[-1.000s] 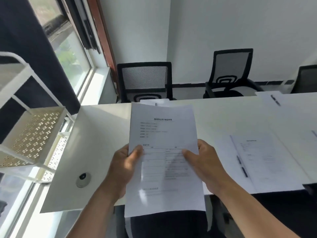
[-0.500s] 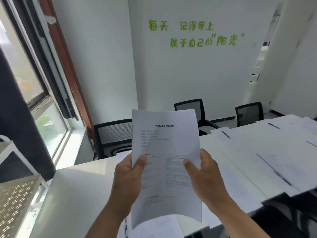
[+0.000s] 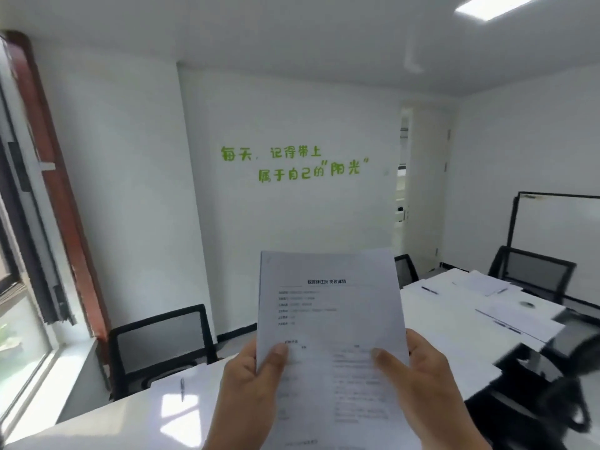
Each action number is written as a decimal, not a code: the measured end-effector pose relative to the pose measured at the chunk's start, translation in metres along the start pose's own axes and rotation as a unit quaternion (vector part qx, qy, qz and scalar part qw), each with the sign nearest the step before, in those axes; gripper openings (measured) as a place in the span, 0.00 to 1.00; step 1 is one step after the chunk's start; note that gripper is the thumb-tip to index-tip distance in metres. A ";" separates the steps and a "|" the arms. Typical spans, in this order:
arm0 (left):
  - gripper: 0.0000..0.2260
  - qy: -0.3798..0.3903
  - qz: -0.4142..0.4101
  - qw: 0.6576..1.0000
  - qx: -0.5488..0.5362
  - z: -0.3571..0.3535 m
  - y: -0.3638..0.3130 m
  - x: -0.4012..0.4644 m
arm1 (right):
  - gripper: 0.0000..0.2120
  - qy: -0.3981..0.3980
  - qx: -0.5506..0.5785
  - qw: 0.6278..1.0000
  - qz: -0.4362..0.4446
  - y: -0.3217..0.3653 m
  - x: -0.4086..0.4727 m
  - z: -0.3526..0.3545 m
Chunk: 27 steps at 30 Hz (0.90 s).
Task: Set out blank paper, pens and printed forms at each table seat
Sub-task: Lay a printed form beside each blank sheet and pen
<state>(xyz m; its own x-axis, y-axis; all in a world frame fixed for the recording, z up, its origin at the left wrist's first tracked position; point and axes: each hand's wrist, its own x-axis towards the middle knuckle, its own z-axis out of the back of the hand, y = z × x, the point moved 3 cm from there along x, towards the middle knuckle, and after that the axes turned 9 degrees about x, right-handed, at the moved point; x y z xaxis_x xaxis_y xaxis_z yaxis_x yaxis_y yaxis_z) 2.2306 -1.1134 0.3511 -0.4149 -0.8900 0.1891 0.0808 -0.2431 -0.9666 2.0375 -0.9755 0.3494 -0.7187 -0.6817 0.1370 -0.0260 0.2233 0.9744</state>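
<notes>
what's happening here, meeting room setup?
Looks like it. A person holds a stack of printed forms upright in front of the camera, left hand and right hand gripping its lower edges, thumbs on the front. On the white table behind, sheets with pens already lie at several seats; one pen rests on paper at the near left seat. The forms in hand are not yet laid down.
</notes>
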 end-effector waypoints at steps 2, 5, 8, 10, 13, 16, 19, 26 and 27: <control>0.07 0.030 0.004 0.999 -0.011 -0.046 -0.022 -0.025 | 0.10 -0.031 0.008 0.999 0.003 0.019 -0.023 0.055; 0.07 0.083 -0.003 0.996 -0.039 -0.103 -0.045 -0.057 | 0.10 -0.068 0.025 0.997 0.013 0.045 -0.052 0.117; 0.08 0.133 -0.015 0.989 -0.063 -0.166 -0.065 -0.086 | 0.10 -0.127 0.016 0.991 0.039 0.067 -0.085 0.183; 0.08 0.170 -0.021 0.983 -0.068 -0.201 -0.076 -0.100 | 0.11 -0.162 0.003 0.986 0.048 0.080 -0.104 0.218; 0.09 0.240 -0.034 0.967 -0.075 -0.264 -0.096 -0.122 | 0.10 -0.221 -0.020 0.973 0.065 0.103 -0.136 0.275; 0.09 0.283 -0.057 0.953 -0.087 -0.304 -0.111 -0.127 | 0.09 -0.272 -0.042 0.958 0.075 0.116 -0.148 0.308; 0.08 0.334 -0.065 0.935 -0.095 -0.353 -0.122 -0.131 | 0.10 -0.327 -0.052 0.940 0.085 0.124 -0.154 0.343; 0.08 0.423 -0.068 0.894 -0.129 -0.442 -0.144 -0.131 | 0.09 -0.423 -0.086 0.896 0.108 0.142 -0.159 0.402; 0.07 0.444 -0.074 0.882 -0.141 -0.461 -0.150 -0.133 | 0.10 -0.441 -0.086 0.886 0.112 0.145 -0.161 0.413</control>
<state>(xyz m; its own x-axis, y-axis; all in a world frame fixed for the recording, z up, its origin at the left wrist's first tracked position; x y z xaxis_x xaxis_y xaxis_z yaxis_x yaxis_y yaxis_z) 1.8560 -0.7805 0.3909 -0.9580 -0.1736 0.2283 -0.2104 -0.1155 -0.9708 1.8624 -0.5451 0.3952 -0.9579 0.1939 0.2116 0.2376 0.1219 0.9637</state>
